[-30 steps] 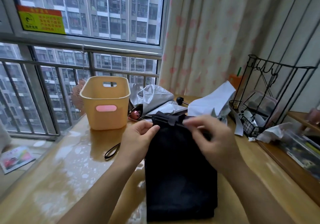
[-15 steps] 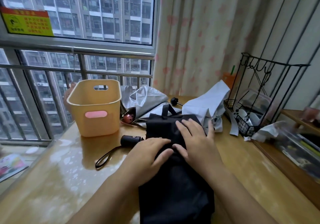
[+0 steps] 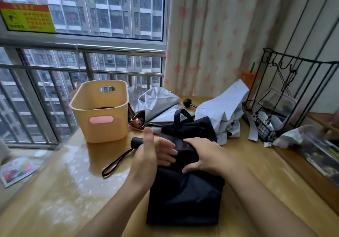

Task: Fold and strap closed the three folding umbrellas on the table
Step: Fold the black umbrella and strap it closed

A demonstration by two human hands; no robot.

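**Left hand (image 3: 146, 156) and right hand (image 3: 205, 154) on the black umbrella (image 3: 183, 196)**

Both hands meet over the bunched upper part of the black umbrella. It lies flat across the middle of the worktop (image 3: 69, 191), its loose canopy spreading toward the near edge. The right hand clamps a thick fold of the cloth, fingers over the top and thumb tucked beneath. The left hand lies against the same fold from the other side, its fingers stretched out onto the fabric and its thumb standing up free. It seems to press rather than pinch, though the fingertips are partly hidden by the cloth.

The umbrella's stubby black handle (image 3: 135, 142) pokes out just beyond the left hand, and its wrist loop (image 3: 115, 163) trails over the worktop toward the left edge. A black closing strap (image 3: 180, 114) arches up from the far end of the canopy.

Two more umbrellas lie unfolded along the far edge. A silver umbrella (image 3: 157, 104) sits just behind the black one. A pale grey umbrella (image 3: 222, 112) is heaped toward the far right corner, one strap hanging loose. A yellow basket (image 3: 102, 123) stands near the far left corner, just beside the silver umbrella. A black wire rack (image 3: 275, 132) sits at the right edge.
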